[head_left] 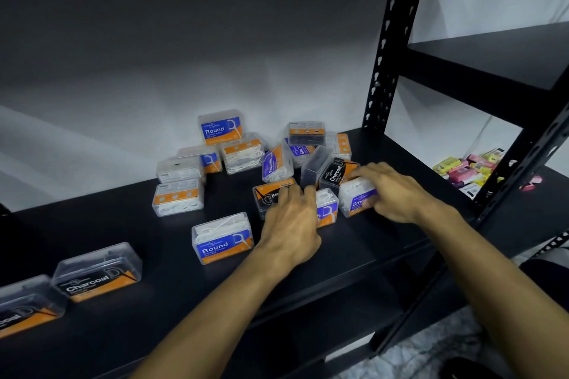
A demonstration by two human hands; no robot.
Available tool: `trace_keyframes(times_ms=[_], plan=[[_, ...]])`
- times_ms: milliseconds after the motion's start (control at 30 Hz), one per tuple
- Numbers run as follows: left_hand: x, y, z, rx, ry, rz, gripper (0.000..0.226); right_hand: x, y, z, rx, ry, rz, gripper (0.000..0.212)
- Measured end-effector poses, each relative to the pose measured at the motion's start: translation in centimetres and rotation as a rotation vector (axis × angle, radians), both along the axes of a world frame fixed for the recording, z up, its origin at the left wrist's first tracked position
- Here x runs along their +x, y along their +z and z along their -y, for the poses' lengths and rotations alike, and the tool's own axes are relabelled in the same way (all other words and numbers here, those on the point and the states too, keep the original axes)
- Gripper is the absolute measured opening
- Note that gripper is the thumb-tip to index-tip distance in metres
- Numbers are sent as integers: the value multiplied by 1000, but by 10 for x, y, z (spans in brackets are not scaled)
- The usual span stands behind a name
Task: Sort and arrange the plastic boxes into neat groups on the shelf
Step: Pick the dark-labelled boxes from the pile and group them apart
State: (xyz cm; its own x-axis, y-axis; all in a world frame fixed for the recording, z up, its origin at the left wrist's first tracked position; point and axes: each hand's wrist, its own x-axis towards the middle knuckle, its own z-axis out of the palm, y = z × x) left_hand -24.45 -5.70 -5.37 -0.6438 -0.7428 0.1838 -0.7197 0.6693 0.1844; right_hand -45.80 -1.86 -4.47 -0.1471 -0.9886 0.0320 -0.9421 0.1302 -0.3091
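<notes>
Labels: we read "Round" in white on blue on one box at the back of the pile (220, 128) and again on a box lying nearer us (222, 238); "Charcoal" on a black-and-orange box at the front left (98, 271) and on another inside the pile (336, 174); "Smooth" on a tilted box (275, 163).
Smaller print: too fine for us to read.
Left hand (292, 221): we see it palm down, fingers bent over a black-and-orange box (271, 194) and touching the box beside it; whether it grips, we cannot tell.
Right hand (392, 191): its fingers curl round a blue-labelled box of white picks (357, 198), where only "Smo" shows.
Boxes: they lie in a loose heap mid-shelf (338, 249), with two Charcoal ones set apart at the left edge.
Neighbouring shelf: we make out pink and yellow packets (468, 168).
</notes>
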Motion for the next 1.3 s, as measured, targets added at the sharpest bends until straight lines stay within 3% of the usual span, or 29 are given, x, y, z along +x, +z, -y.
trace_keyframes(times_ms=[833,1300], plan=[[-2,5,6,16,-9,41,55,2,-3,-1,-46,-21,-29,60],[1,15,9,-16,-12,87,61,5,4,-2,11,-7,-96,86]])
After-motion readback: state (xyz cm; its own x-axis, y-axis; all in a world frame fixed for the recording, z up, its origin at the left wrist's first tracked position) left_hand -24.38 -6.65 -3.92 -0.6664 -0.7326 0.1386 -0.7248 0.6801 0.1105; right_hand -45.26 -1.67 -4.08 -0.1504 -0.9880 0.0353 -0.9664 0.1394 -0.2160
